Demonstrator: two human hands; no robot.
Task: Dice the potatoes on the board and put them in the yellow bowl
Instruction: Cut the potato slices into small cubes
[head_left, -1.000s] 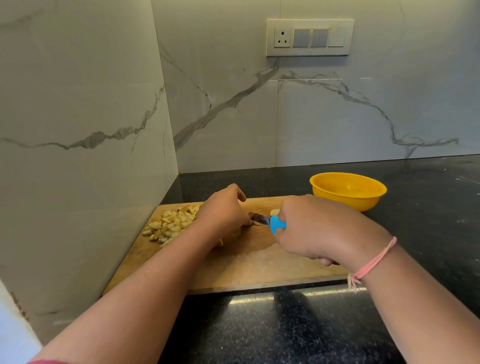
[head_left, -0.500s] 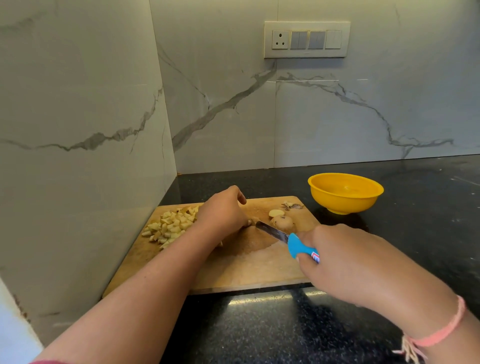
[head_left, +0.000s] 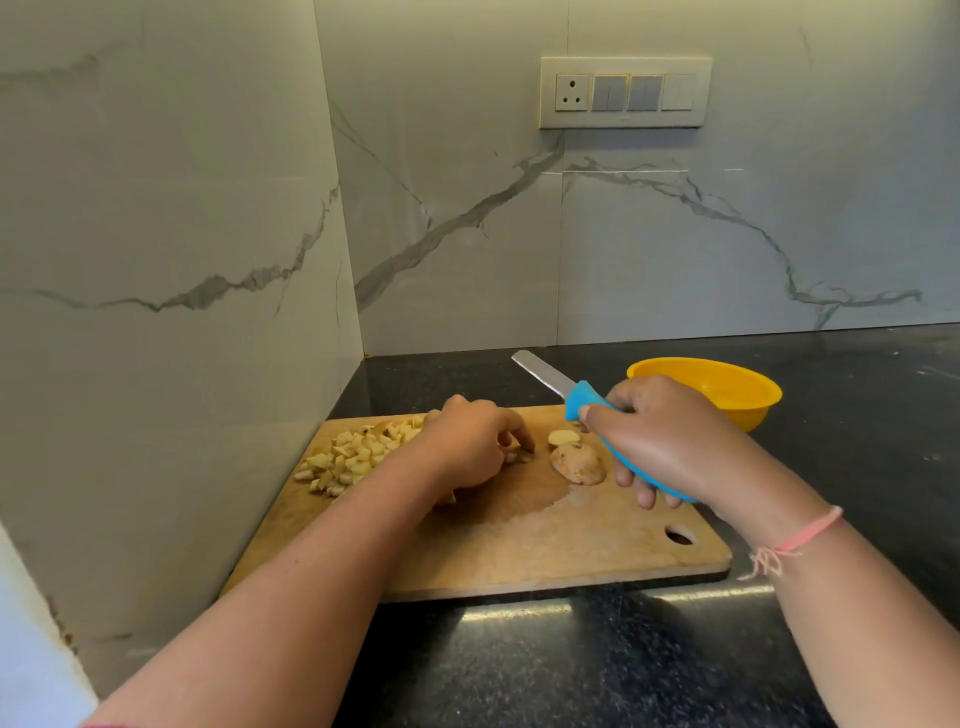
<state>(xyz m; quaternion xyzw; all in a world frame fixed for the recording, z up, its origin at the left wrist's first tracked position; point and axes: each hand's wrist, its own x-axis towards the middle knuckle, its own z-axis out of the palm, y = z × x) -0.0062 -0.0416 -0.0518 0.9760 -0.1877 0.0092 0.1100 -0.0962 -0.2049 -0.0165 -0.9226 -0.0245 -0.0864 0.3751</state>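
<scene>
Our right hand (head_left: 662, 441) clenches the blue-handled steel knife (head_left: 584, 402) over the wooden board (head_left: 519, 545); left hand (head_left: 467, 449) curled, grip unclear.

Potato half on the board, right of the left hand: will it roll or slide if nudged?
Probably won't roll: the potato half seems to lie flat side down, dome up. May slide, since the board looks damp beside it.

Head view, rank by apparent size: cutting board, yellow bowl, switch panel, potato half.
1. cutting board
2. switch panel and yellow bowl: look alike, bowl partly hidden, so unranked
3. potato half
</scene>
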